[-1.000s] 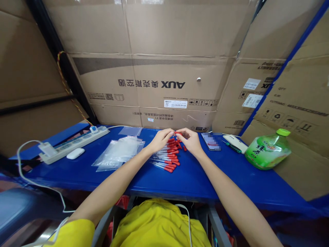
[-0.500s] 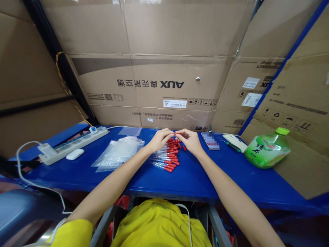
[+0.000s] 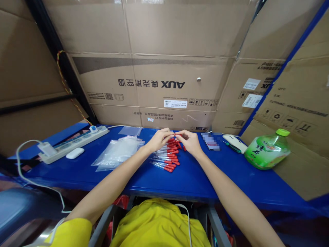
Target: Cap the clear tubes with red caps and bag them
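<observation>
Hands both out front, forearms converging over the near edge of the blue table [image 3: 190, 178], wrists low, palms facing each other. Left hand [image 3: 159, 139] and right hand [image 3: 189, 141] meet fingertip to fingertip at the far end of a row of red-capped tubes [image 3: 168, 158] lying mid-table. Fingers curled, both pinched on a red cap [image 3: 177, 133]; finer grip detail too small to tell. Clear bags [image 3: 118, 152] left of the row, phone [image 3: 211, 141] just right, green bottle [image 3: 267, 151] farther right.

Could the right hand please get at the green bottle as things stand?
Probably yes: only a phone and low items lie between the right hand, pinching a red-capped tube, and the green bottle.
</observation>
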`<action>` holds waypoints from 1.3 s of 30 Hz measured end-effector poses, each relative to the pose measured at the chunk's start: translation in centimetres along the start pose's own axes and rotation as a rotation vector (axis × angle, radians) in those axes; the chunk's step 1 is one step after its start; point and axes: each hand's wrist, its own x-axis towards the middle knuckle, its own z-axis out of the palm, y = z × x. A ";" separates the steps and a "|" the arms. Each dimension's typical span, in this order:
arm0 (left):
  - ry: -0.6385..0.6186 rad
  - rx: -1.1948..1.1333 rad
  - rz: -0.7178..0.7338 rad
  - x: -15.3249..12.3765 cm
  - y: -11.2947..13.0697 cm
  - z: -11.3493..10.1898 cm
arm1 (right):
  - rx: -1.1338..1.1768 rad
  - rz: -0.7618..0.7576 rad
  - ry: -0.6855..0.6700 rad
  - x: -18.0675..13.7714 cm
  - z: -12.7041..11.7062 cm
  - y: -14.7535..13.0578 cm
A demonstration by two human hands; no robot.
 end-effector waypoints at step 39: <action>-0.020 -0.160 -0.062 -0.1 -1.0 -0.8 | 0.051 -0.002 -0.010 0.5 -0.7 0.7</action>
